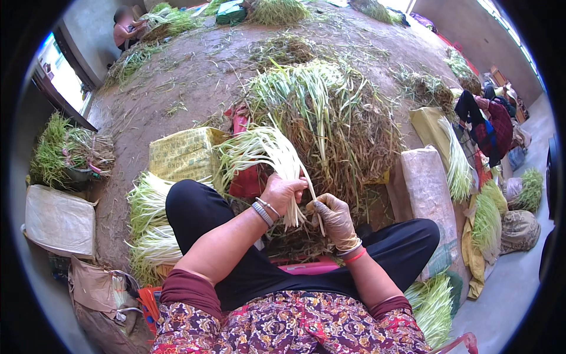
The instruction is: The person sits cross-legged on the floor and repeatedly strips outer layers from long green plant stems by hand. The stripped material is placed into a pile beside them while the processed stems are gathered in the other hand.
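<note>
My left hand (284,194) is bare and closed around a bunch of pale, long-stemmed greens (278,155), perhaps blanched garlic chives. Their leafy ends fan up and left, while the white ends stick out below my fist. In a thin glove, my right hand (336,219) pinches a single pale stem (312,188) beside the bunch, near its lower end. Just beyond both hands stands a big heap of untrimmed greens (327,119) with brown, dry outer leaves. Loose brown leaf scraps (296,241) lie between my knees, below my hands.
Cleaned pale stems (152,239) are stacked by my left knee, near a yellow printed sack (183,152). A white sack bundle (429,190) lies to the right; more pale stems (431,309) sit below it. One person (126,31) works at the far left, another (488,119) at right.
</note>
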The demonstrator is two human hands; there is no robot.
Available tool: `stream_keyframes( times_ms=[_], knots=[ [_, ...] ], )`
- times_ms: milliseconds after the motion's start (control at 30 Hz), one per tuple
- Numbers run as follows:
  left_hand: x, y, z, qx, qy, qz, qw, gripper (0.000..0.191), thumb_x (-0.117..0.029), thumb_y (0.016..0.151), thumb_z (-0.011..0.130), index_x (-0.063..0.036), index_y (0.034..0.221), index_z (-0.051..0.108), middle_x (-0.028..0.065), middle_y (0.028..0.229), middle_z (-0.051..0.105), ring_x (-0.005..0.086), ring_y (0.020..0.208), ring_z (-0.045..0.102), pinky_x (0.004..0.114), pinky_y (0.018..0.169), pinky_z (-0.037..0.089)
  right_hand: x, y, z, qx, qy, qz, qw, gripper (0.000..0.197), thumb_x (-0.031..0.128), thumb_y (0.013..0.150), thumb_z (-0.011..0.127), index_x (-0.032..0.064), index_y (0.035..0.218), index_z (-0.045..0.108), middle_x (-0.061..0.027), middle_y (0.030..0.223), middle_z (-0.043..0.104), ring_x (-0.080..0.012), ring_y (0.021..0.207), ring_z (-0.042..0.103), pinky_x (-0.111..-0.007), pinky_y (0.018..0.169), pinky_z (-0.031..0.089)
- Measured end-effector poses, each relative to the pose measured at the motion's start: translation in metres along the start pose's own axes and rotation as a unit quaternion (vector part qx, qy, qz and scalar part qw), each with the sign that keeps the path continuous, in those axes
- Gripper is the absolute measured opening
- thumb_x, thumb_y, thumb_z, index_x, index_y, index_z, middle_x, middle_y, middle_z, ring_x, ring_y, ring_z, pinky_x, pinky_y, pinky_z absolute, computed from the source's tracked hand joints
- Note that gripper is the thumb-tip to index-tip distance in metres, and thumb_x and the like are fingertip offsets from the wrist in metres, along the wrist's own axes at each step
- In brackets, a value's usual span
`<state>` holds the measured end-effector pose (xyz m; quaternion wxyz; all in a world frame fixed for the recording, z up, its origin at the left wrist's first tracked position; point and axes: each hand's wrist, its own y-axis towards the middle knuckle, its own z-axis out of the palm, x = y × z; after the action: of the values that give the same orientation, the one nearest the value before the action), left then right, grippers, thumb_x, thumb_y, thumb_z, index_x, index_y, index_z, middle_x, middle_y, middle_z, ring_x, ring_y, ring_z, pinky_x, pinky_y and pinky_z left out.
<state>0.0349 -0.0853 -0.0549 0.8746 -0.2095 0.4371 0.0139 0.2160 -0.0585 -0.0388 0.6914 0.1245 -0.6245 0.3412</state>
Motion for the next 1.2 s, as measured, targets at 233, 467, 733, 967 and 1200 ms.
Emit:
stream_keyframes(
  times_ms=[233,467,733,967,1200],
  knots=[
    [0.009,0.001,-0.006,0.052,-0.023,-0.027,0.998,0.032,0.002,0.08,0.068,-0.0044,0.109,0.056,0.0032,0.081,0.062,0.0103,0.056,0.054,0.025,0.049,0.045,0.001,-0.007,0.002,0.095,0.091,0.013,0.991,0.028,0.029,0.098,0.058,0.0021,0.093,0.066,0.0016,0.065,0.059,-0.0043,0.056,0.052,-0.017,0.054,0.04],
    [0.012,-0.007,-0.004,0.032,0.03,-0.012,0.999,0.032,0.001,0.078,0.071,-0.0017,0.107,0.057,0.005,0.079,0.062,0.0116,0.055,0.056,0.024,0.048,0.045,-0.001,-0.005,-0.005,0.08,0.02,0.04,0.996,0.034,0.036,0.098,0.056,0.0044,0.091,0.066,0.0029,0.065,0.057,-0.0039,0.052,0.048,-0.02,0.048,0.036],
    [0.019,-0.008,-0.009,0.035,0.067,0.032,0.997,0.033,0.0,0.078,0.072,-0.0004,0.108,0.058,0.0063,0.08,0.065,0.0114,0.051,0.055,0.025,0.044,0.044,-0.024,0.024,-0.005,0.058,-0.014,0.024,0.998,0.026,0.028,0.098,0.058,0.0065,0.085,0.065,0.0042,0.063,0.056,-0.0029,0.046,0.045,-0.02,0.041,0.034],
    [0.013,-0.012,-0.007,-0.018,0.074,0.039,0.996,0.028,-0.001,0.079,0.072,0.0001,0.105,0.061,0.005,0.081,0.065,0.0089,0.051,0.055,0.023,0.041,0.044,-0.019,0.007,0.005,0.024,-0.07,0.006,0.997,0.023,0.023,0.098,0.058,0.0032,0.088,0.065,0.0019,0.067,0.059,-0.0052,0.053,0.051,-0.021,0.049,0.04],
    [0.011,-0.009,-0.011,-0.017,0.065,0.036,0.997,0.026,0.0,0.08,0.07,-0.0013,0.103,0.06,0.0037,0.081,0.064,0.0086,0.05,0.055,0.023,0.042,0.046,-0.018,0.001,0.003,0.042,-0.073,0.015,0.996,0.025,0.023,0.098,0.057,0.0027,0.086,0.066,0.0025,0.063,0.056,-0.0049,0.052,0.05,-0.022,0.05,0.04]
  ],
)
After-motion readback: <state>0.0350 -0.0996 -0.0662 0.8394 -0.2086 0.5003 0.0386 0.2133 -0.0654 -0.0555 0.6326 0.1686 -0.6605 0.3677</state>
